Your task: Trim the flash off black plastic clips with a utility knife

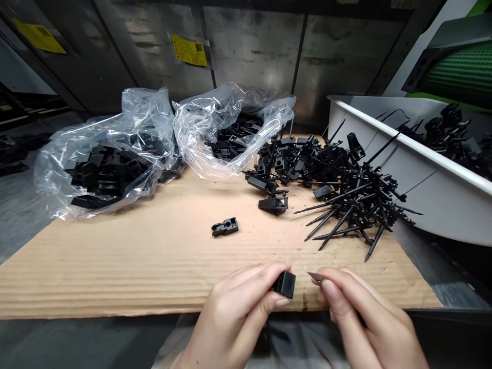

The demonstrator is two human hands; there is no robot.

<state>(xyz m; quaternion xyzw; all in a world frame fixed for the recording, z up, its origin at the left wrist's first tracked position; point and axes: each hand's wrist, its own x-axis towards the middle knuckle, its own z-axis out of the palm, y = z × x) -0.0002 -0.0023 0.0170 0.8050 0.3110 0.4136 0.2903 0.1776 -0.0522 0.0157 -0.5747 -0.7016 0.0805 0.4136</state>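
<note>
Near the front edge of the cardboard, my left hand (pixel 246 302) pinches a small black plastic part (pixel 285 284) between thumb and fingers, its boxy end pointing right. Just to the right, my right hand (pixel 357 307) is closed around a small blade (pixel 315 277), whose pointed tip faces the held part. A narrow gap lies between tip and part. The blade's other end is hidden in my fingers. Farther back, a loose black plastic part (pixel 225 226) with a round hole lies alone on the cardboard.
Cardboard (pixel 115 261) covers the work surface. Two clear plastic bags (pixel 149 110), (pixel 196 148) of black parts stand behind. A pile of black parts with long sprues (pixel 346 205) spreads at right, beside a white bin (pixel 415 189) holding more. Metal panels (pixel 249 51) close off the back.
</note>
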